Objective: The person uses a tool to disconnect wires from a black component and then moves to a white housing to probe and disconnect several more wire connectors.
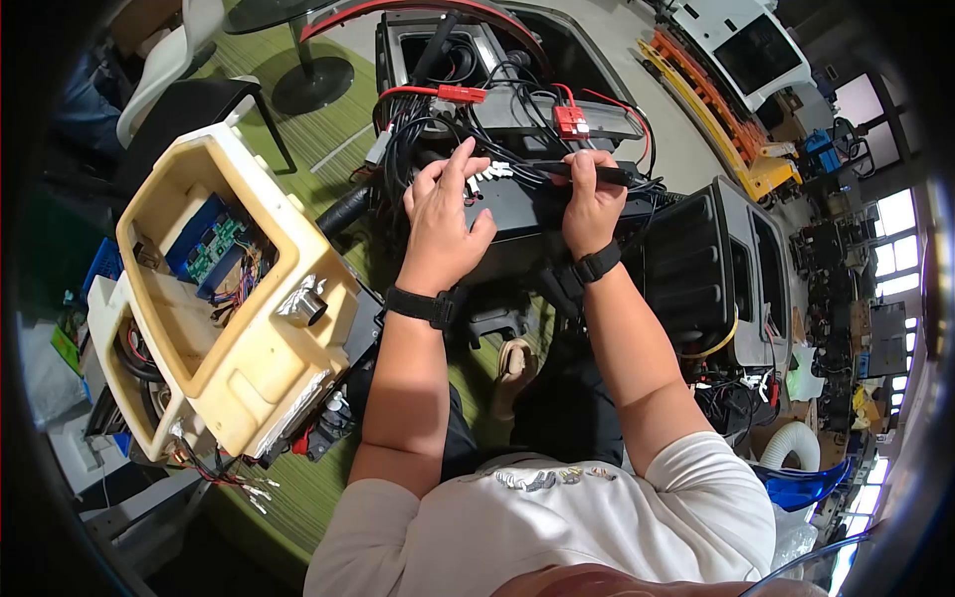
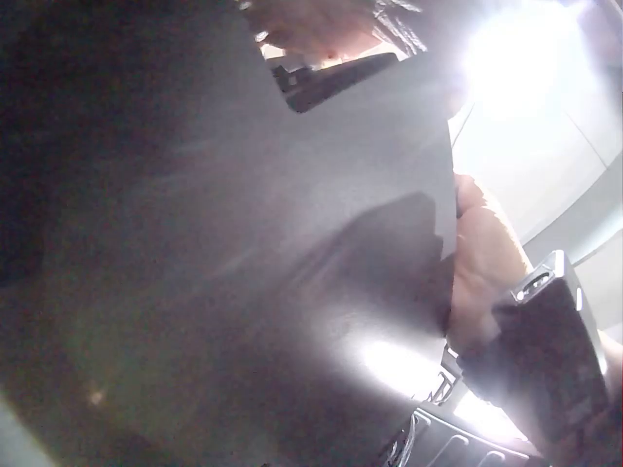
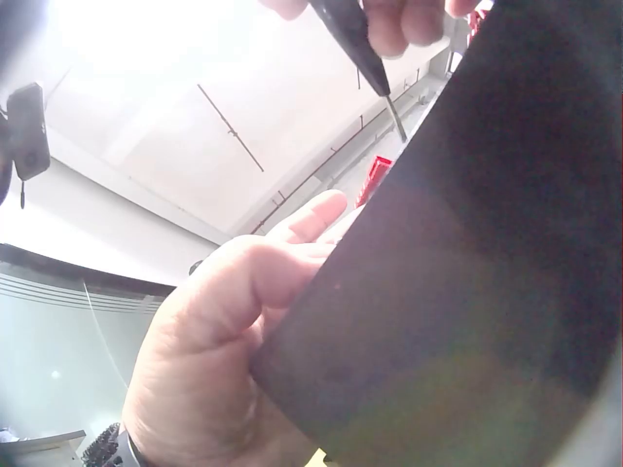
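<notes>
In the head view the right hand point(image 1: 591, 207) grips a slim black tool point(image 1: 605, 174), its narrow end pointing left. White connectors point(image 1: 494, 173) on black cables lie between the hands. Beside them the left hand point(image 1: 446, 221) has its fingers loosely extended and thumb apart; whether it touches a connector cannot be told. The right wrist view shows the tool point(image 3: 352, 41) with a thin metal tip, above the left hand point(image 3: 219, 336) at a dark panel's point(image 3: 467, 253) edge. That dark panel point(image 2: 224, 214) fills most of the left wrist view.
A yellowed housing point(image 1: 239, 393) with a green circuit board point(image 1: 214, 254) and loose wires stands left. Red connectors point(image 1: 571, 122) and bundled cables lie beyond the hands. A black-and-grey housing point(image 1: 686, 264) is at right, a black chair point(image 1: 214, 104) at upper left, a yellow pallet truck point(image 1: 771, 174) farther off.
</notes>
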Tool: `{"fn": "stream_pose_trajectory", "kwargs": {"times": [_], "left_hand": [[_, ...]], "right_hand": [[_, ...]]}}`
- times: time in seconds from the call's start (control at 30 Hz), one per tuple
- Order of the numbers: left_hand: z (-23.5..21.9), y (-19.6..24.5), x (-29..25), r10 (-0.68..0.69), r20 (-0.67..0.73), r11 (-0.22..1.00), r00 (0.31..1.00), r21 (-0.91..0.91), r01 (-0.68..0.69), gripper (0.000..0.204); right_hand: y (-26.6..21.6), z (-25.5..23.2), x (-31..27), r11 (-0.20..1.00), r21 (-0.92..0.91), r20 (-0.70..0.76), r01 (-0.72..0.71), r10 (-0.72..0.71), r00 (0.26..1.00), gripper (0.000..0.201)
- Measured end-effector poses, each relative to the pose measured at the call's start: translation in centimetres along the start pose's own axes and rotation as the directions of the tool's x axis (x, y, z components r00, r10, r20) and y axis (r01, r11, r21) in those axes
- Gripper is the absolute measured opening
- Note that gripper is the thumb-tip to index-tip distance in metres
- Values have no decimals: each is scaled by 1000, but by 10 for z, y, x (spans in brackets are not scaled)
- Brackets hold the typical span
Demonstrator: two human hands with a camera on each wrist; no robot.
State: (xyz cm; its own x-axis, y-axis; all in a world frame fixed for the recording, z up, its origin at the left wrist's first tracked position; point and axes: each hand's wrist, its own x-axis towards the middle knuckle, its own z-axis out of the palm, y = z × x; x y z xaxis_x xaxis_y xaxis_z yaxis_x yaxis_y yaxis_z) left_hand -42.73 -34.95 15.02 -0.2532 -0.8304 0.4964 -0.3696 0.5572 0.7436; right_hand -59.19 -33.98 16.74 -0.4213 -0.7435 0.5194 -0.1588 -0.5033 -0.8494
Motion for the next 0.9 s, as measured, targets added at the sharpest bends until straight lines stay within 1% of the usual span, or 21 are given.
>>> {"fn": "stream_pose_trajectory", "kwargs": {"times": [0.07, 0.13, 0.2, 0.3, 0.43, 0.53, 0.6, 0.63, 0.7, 0.73, 0.8, 0.83, 0.9], "left_hand": [[0, 0, 0, 20, -14, 1000, 1000, 8, -20, 69], [0, -1, 0, 10, -6, 1000, 1000, 6, -10, 69], [0, -1, 0, 0, 0, 1000, 1000, 3, 0, 69], [0, -1, 0, 10, -3, 1000, 1000, 8, -10, 69], [0, -2, 0, 19, -8, 1000, 1000, 0, -19, 68], [0, -2, 0, 17, -6, 1000, 1000, -3, -17, 67], [0, -2, 0, 12, -4, 1000, 1000, -3, -12, 67], [0, -2, 0, 9, -1, 1000, 1000, -1, -9, 67], [0, -3, 0, 8, 0, 1000, 1000, 2, -8, 67], [0, -3, 0, 10, -1, 1000, 1000, 3, -10, 67], [0, -3, 0, 11, -6, 1000, 1000, 1, -11, 67], [0, -3, 0, 13, -7, 1000, 1000, 0, -13, 67], [1, -3, 0, 15, -11, 1000, 1000, -4, -15, 67]], "right_hand": [[2, 0, 1, 1000, -27, 12, -9, 9, 1000, 18], [4, -2, 1, 998, -57, 21, -21, 22, 1000, 17], [4, -3, 1, 993, -115, 63, -14, 22, 998, 21], [5, -2, 0, 997, -78, 46, -20, 23, 999, 20], [4, -2, 0, 993, -113, 57, -20, 26, 998, 20], [2, 1, 1, 994, -111, 69, 5, 3, 998, 16], [2, 2, 1, 999, 2, 51, 33, -33, 998, 17], [2, 2, 1, 999, 2, 52, 33, -33, 998, 17], [2, 0, 0, 1000, -11, -6, 13, -13, 1000, 19], [3, -2, 0, 1000, -11, -5, 14, -14, 1000, 19], [6, -6, -1, 990, -137, 14, 29, -28, 1000, 22], [7, -7, -1, 990, -139, 16, 31, -29, 999, 22], [7, -7, 0, 964, -258, 45, 59, -49, 998, 22]]}}
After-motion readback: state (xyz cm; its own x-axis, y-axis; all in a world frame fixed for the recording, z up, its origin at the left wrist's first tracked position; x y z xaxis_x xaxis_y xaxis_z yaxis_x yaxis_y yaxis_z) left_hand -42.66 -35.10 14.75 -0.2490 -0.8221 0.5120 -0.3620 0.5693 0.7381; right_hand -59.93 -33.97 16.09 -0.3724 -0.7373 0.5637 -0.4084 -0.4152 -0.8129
